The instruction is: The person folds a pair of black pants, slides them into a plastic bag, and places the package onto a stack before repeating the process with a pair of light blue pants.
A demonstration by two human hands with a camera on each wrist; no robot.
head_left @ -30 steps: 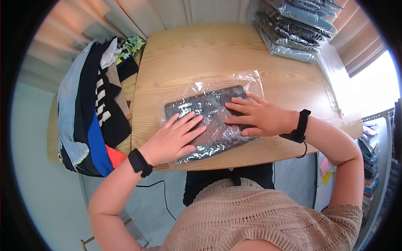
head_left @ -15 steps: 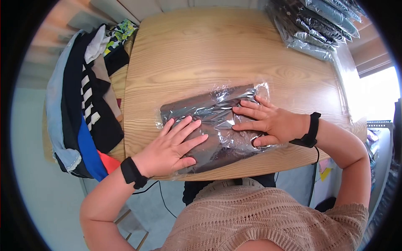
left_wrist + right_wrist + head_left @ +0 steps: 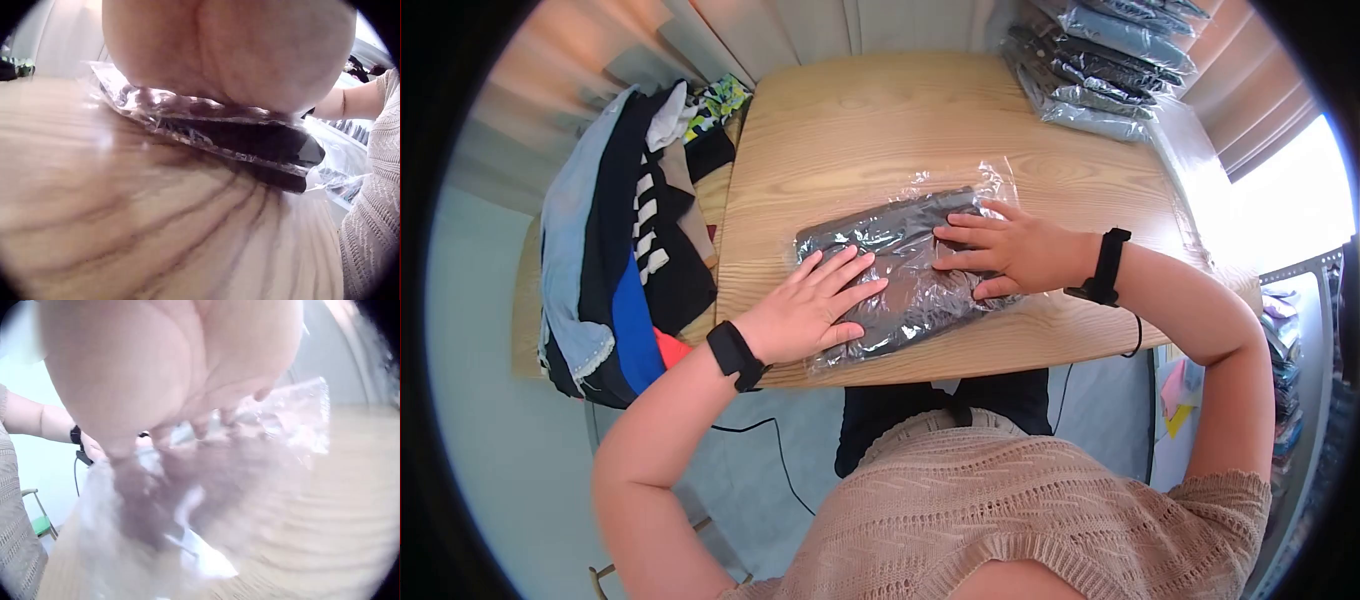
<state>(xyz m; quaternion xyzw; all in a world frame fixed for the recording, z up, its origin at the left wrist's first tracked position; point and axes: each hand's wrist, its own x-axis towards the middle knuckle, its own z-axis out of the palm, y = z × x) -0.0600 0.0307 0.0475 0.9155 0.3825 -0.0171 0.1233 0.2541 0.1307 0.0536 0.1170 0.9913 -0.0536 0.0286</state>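
Note:
A dark folded garment in a clear plastic bag (image 3: 900, 295) lies flat at the front of the wooden table. With fingers spread, my left hand (image 3: 800, 308) rests on its left part. Across the bag, my right hand (image 3: 1025, 252) lies on the right side, fingers straight and pointing inward. In the left wrist view the bagged garment (image 3: 250, 140) shows dark folded layers beneath the palm. Seen from the right wrist, the loose clear end of the bag (image 3: 306, 412) sticks out past the fingers.
Loose clothes (image 3: 590, 260) are heaped at the table's left side. A stack of bagged garments (image 3: 1100, 75) stands at the back right, with flat clear plastic (image 3: 1190, 170) near the right edge. Shelves of packed items (image 3: 1285, 370) stand beyond the table at right.
The head view tilted down and then back up. Both hands stay spread on the bagged garment, with only slight shifts over its surface.

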